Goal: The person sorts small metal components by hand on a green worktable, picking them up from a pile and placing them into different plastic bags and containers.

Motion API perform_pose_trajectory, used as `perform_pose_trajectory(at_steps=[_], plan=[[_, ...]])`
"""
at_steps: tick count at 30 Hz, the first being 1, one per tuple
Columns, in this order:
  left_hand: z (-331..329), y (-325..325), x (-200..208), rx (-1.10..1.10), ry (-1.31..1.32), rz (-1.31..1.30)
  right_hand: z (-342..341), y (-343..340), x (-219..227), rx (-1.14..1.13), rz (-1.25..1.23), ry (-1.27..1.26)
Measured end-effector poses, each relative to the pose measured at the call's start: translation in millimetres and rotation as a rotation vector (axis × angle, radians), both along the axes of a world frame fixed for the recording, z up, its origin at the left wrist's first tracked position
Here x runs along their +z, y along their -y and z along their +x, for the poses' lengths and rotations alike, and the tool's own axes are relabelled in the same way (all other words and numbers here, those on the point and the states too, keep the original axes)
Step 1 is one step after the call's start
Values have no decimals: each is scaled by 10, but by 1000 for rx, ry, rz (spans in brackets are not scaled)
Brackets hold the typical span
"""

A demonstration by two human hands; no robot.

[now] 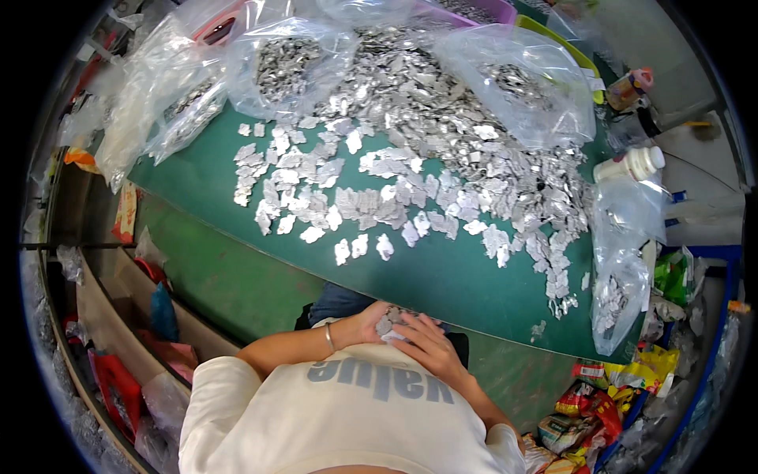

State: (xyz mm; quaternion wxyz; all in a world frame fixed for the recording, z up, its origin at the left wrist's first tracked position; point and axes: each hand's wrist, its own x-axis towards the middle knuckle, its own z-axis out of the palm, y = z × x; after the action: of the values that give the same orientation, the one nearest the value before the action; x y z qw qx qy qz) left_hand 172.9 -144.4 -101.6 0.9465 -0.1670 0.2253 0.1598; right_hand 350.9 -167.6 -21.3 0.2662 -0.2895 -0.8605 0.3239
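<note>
At my lap, just off the near edge of the table, my left hand (369,322) is closed around several small flat silver metal pieces (388,323). A bracelet circles that wrist. My right hand (430,346) lies across from it with its fingers stretched out and slightly apart, their tips touching the held pieces. Many similar wavy-edged metal pieces (371,207) are spread over the green tabletop (260,245), mostly flat and overlapping. Farther back they rise into a large heap (410,87).
Clear plastic bags (296,67) of metal pieces stand along the far side, with a purple bin (493,11) behind. A white bottle (629,165) and another bag (620,276) line the right edge. Colourful packets (592,411) fill the lower right; cardboard partitions (118,292) stand at left.
</note>
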Motion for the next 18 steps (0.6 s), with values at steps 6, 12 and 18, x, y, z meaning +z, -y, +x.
perform_pose_trajectory(at_steps=[6, 12, 18], plan=[[-99, 69, 167, 67, -88, 60, -241, -21, 0, -153, 52, -204], [-143, 159, 209, 104, -72, 105, -237, 104, -174, -353, 49, -368], [-95, 153, 809, 134, -276, 332, -255, 159, -158, -467, 10, -460]])
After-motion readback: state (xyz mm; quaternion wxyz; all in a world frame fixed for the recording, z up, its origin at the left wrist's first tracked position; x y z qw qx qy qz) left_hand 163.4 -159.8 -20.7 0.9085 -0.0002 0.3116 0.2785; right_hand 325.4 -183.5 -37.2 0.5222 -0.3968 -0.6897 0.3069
